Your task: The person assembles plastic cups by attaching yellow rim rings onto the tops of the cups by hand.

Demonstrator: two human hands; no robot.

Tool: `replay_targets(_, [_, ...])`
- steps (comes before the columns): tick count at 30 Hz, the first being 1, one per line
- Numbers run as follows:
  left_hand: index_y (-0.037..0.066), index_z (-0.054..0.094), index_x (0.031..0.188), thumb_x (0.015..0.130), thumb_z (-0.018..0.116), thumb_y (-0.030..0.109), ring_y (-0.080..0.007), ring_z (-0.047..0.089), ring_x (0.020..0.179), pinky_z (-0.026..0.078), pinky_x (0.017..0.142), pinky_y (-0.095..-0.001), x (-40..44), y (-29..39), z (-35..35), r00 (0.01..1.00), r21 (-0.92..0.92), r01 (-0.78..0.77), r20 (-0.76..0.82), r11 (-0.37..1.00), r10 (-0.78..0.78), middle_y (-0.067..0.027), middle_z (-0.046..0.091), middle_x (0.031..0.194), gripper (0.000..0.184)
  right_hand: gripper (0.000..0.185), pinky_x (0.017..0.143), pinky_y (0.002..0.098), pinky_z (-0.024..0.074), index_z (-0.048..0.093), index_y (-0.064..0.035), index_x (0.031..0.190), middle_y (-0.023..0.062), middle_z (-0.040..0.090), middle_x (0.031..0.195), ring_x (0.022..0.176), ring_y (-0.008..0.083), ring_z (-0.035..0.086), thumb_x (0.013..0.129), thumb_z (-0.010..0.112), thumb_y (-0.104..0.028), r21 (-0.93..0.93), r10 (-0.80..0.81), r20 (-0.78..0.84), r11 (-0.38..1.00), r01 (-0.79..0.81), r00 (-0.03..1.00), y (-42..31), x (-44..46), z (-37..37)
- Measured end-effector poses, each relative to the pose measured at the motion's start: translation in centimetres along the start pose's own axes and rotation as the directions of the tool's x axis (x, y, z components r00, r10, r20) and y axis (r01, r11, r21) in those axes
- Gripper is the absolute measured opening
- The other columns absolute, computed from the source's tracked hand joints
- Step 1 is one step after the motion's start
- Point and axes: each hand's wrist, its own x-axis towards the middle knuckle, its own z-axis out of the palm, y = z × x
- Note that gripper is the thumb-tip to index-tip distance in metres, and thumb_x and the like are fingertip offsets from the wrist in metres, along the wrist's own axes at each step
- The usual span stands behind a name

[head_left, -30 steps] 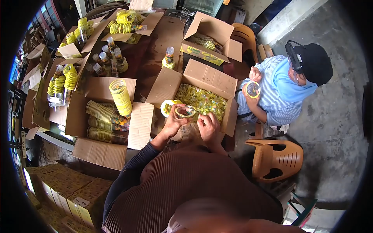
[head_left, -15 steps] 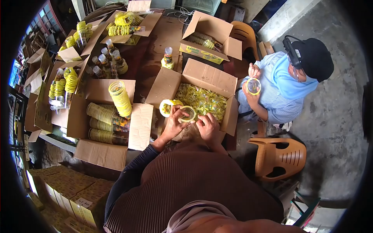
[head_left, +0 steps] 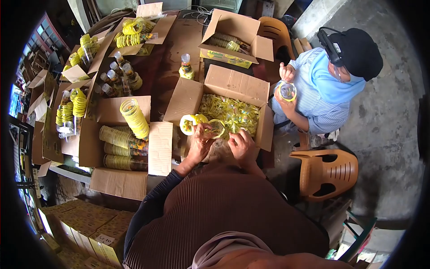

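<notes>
My left hand (head_left: 201,142) is closed round a clear plastic cup (head_left: 217,128) with a yellow rim, its round opening facing up. Close by on the right, my right hand (head_left: 242,145) has its fingers pinched near the cup's rim; what they hold, if anything, is too small to make out. Just behind my left hand lies a yellow-rimmed stack of cups (head_left: 187,124). Beyond both hands stands an open cardboard box (head_left: 237,84) filled with small yellow and clear pieces (head_left: 230,112).
A box of stacked cups (head_left: 124,177) stands at the left, with an upright cup stack (head_left: 135,118). Further back are a lemon-printed box (head_left: 227,58) and several bottle-like cups (head_left: 127,71). At the right, a person (head_left: 320,89) holds a similar cup, near an orange chair (head_left: 329,174).
The cup in my left hand has tilted and turned slightly, while my right hand stays beside it. The whole view has shifted a little, and the other person's raised hand has moved slightly.
</notes>
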Motion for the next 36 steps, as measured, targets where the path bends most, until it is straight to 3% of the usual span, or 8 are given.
replay_targets(11, [0.004,0.067,0.089,0.07,0.073,0.001,-0.0296,0.052,0.09,0.042,0.079,-0.039,0.0,-0.3,0.5,0.997,-0.04,-0.01,0.071,0.999,0.013,-0.0094,0.057,0.094,0.02,0.014,0.064,0.0393,0.048,0.063,-0.0045,0.088,0.0086,0.054,0.08,0.074,0.0282,0.058,0.075,0.067,-0.006,0.024,0.122,0.105,0.992,-0.125,0.987,-0.2,-0.3,0.0])
replay_targets(16, [0.004,0.067,0.09,0.071,0.073,0.002,-0.0293,0.054,0.089,0.04,0.082,-0.0404,-0.3,-0.7,0.8,0.997,-0.115,0.003,0.078,0.993,0.006,-0.0098,0.057,0.094,0.021,0.015,0.064,0.0398,0.0468,0.062,-0.0019,0.088,0.0112,0.055,0.077,0.071,0.031,0.058,0.074,0.067,-0.003,0.249,0.271,0.13,0.922,-0.296,0.954,-0.1,-0.3,0.2])
replay_targets(20, [0.003,0.066,0.091,0.074,0.073,0.003,-0.0268,0.056,0.09,0.043,0.081,-0.0375,-0.9,-1.8,1.3,0.987,-0.209,0.123,0.126,0.97,-0.099,-0.01,0.059,0.093,0.018,0.015,0.063,0.038,0.0475,0.062,-0.0003,0.088,0.0118,0.057,0.078,0.07,0.0305,0.06,0.074,0.068,-0.001,0.173,0.231,0.104,0.954,-0.246,0.967,-0.1,-0.3,0.4])
replay_targets(22, [0.002,0.066,0.092,0.076,0.073,0.003,-0.0261,0.057,0.09,0.044,0.08,-0.0363,-0.9,-1.8,1.1,0.973,-0.267,0.206,0.155,0.942,-0.169,-0.01,0.059,0.093,0.017,0.012,0.062,0.0356,0.0489,0.063,0.0011,0.085,0.012,0.059,0.078,0.07,0.0277,0.063,0.075,0.068,-0.002,0.362,0.376,0.112,0.846,-0.39,0.92,0.5,-0.6,1.3])
replay_targets(28, [-0.001,0.065,0.094,0.079,0.071,0.006,-0.0268,0.059,0.089,0.047,0.079,-0.0371,-0.2,-0.5,0.3,0.984,-0.236,0.144,0.14,0.961,-0.113,-0.0109,0.062,0.092,0.018,0.008,0.06,0.0322,0.0496,0.065,-0.0009,0.08,0.0101,0.058,0.071,0.066,0.024,0.063,0.074,0.07,-0.003,0.521,0.38,0.082,0.772,-0.365,0.921,0.9,-0.6,1.3])
replay_targets(31, [-0.001,0.064,0.094,0.078,0.071,0.006,-0.0289,0.06,0.088,0.048,0.079,-0.0391,-0.2,0.0,0.1,0.974,-0.189,0.15,0.199,0.97,-0.112,-0.0126,0.062,0.093,0.018,0.01,0.059,0.033,0.0491,0.067,-0.0052,0.083,0.007,0.056,0.073,0.067,0.0239,0.06,0.073,0.069,-0.004,0.206,0.216,0.051,0.953,-0.222,0.975,-0.1,-0.4,0.1])
replay_targets(34, [0.0,0.064,0.095,0.079,0.071,0.005,-0.0305,0.06,0.087,0.048,0.078,-0.039,0.0,0.5,0.0,0.942,-0.255,0.269,0.271,0.929,-0.198,-0.0125,0.062,0.093,0.018,0.013,0.059,0.0343,0.0484,0.067,-0.0088,0.085,0.0048,0.054,0.076,0.07,0.0233,0.058,0.073,0.069,-0.007,0.06,0.087,0.028,0.994,-0.089,0.996,-0.1,-1.0,0.3])
replay_targets(36, [0.0,0.063,0.097,0.08,0.07,0.004,-0.0308,0.06,0.086,0.049,0.078,-0.0386,-0.2,0.0,0.3,0.97,-0.225,0.151,0.222,0.963,-0.101,-0.0123,0.063,0.094,0.018,0.013,0.061,0.0348,0.0487,0.067,-0.0107,0.086,0.004,0.054,0.08,0.075,0.022,0.058,0.073,0.068,-0.009,0.019,0.077,0.046,0.997,-0.078,0.996,-0.2,-1.2,0.2])
